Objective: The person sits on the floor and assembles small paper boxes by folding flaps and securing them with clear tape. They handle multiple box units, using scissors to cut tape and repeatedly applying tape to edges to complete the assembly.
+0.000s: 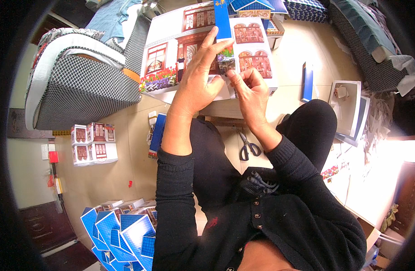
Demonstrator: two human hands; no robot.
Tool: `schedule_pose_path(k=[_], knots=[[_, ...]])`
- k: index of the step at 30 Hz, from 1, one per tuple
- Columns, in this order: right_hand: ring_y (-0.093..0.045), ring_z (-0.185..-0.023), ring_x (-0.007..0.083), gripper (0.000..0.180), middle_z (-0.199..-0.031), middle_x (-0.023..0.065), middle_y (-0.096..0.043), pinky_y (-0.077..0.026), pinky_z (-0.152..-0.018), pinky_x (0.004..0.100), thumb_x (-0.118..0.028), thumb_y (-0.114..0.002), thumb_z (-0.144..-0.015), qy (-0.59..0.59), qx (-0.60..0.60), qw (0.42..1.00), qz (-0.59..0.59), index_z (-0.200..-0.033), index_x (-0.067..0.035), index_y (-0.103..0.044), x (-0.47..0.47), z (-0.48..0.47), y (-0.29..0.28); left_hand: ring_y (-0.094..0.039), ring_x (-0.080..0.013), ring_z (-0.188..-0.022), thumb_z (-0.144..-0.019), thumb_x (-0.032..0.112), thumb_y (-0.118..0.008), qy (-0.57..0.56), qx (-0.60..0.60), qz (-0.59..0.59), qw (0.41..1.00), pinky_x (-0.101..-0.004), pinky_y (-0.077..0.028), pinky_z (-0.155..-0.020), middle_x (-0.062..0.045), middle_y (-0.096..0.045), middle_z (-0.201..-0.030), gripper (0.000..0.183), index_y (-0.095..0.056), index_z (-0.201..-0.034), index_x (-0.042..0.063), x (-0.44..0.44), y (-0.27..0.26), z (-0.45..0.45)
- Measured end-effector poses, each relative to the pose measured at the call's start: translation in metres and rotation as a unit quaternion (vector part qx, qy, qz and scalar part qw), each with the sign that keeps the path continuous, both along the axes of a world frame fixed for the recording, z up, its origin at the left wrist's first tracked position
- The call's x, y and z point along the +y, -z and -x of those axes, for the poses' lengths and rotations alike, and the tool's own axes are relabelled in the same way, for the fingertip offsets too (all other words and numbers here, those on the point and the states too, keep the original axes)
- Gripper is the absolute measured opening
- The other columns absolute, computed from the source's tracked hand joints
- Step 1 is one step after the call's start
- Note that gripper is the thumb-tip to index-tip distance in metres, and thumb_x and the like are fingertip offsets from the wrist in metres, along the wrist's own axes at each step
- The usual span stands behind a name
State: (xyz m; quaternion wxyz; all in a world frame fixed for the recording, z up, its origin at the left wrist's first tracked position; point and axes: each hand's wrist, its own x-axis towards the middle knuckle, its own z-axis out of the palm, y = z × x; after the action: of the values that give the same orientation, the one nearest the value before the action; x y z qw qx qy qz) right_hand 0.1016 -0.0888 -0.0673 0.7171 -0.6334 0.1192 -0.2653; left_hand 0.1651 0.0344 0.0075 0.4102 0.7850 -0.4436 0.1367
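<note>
A narrow printed strip (223, 23), blue at its far part and flowered nearer me, lies over large printed house-picture sheets (160, 37) on a low stand. My left hand (197, 74) is spread flat over the sheets, its fingertips against the strip. At the near end of the strip, my right hand (251, 89) has its thumb and fingertips pinched together on the edge; the pinched part is mostly hidden. Black-handled scissors (248, 147) lie on the floor between my legs. A second printed panel (253, 47) with arched windows shows under the strip's right side.
Folded house-print boxes (94, 144) stand on the floor at left. Several blue-roofed paper houses (119, 233) are stacked lower left. A checked sofa (89, 84) is beside the stand, a blue box (307, 81) on the floor at right, an open white box (346, 105) beyond my knee.
</note>
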Motion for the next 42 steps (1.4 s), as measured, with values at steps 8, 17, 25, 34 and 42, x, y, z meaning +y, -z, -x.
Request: schedule_pose_path(k=[8,17,25,34,42], knots=[[-0.054,-0.065,0.0048,0.020,-0.072,0.0005,-0.064,-0.045,-0.060,0.0211,-0.017,-0.074,-0.087,-0.004,-0.016,1.000,0.013,-0.082,-0.002,-0.061,0.000,0.002,0.007,-0.041,-0.0337,-0.135,-0.081,0.011,-0.070,-0.004,0.000,0.019,1.000,-0.0422,-0.036,-0.108,-0.015,-0.034,-0.152,0.056,-0.052,-0.133,0.015,-0.002,0.004,-0.003],[-0.056,-0.058,0.0058,0.034,-0.064,0.0032,-0.064,-0.045,-0.053,0.0244,-0.030,-0.078,-0.082,-0.025,0.071,0.996,0.053,-0.071,-0.004,-0.060,-0.011,0.005,0.015,-0.045,-0.0335,-0.133,-0.077,0.008,-0.074,-0.021,0.011,0.022,0.999,-0.0420,-0.039,-0.106,-0.014,-0.035,-0.152,0.059,-0.053,-0.131,0.017,-0.005,0.006,-0.002],[-0.053,-0.063,0.0043,0.024,-0.069,-0.0004,-0.060,-0.044,-0.057,0.0217,-0.022,-0.076,-0.085,-0.035,0.154,0.972,0.175,-0.083,-0.005,-0.059,-0.020,0.019,0.007,-0.042,-0.0307,-0.135,-0.071,0.005,-0.077,-0.020,0.009,-0.001,1.000,-0.0399,-0.038,-0.108,-0.013,-0.035,-0.152,0.068,-0.051,-0.133,0.014,-0.005,0.005,0.000],[-0.053,-0.064,0.0069,0.026,-0.073,0.0002,-0.059,-0.045,-0.058,0.0243,-0.023,-0.077,-0.083,-0.051,0.040,0.984,0.164,-0.095,-0.005,-0.061,-0.029,0.007,0.000,-0.039,-0.0361,-0.136,-0.068,-0.003,-0.075,-0.021,0.006,-0.007,1.000,-0.0432,-0.036,-0.109,-0.018,-0.032,-0.152,0.072,-0.048,-0.134,0.012,-0.008,0.002,0.002],[-0.056,-0.068,0.0078,0.020,-0.081,0.0013,-0.064,-0.046,-0.062,0.0245,-0.017,-0.073,-0.085,-0.048,0.021,0.991,0.119,-0.097,-0.004,-0.062,-0.038,0.016,0.005,-0.040,-0.0334,-0.135,-0.071,0.000,-0.075,-0.016,0.011,-0.016,1.000,-0.0419,-0.037,-0.108,-0.017,-0.029,-0.154,0.074,-0.044,-0.137,0.011,-0.012,0.001,0.004]])
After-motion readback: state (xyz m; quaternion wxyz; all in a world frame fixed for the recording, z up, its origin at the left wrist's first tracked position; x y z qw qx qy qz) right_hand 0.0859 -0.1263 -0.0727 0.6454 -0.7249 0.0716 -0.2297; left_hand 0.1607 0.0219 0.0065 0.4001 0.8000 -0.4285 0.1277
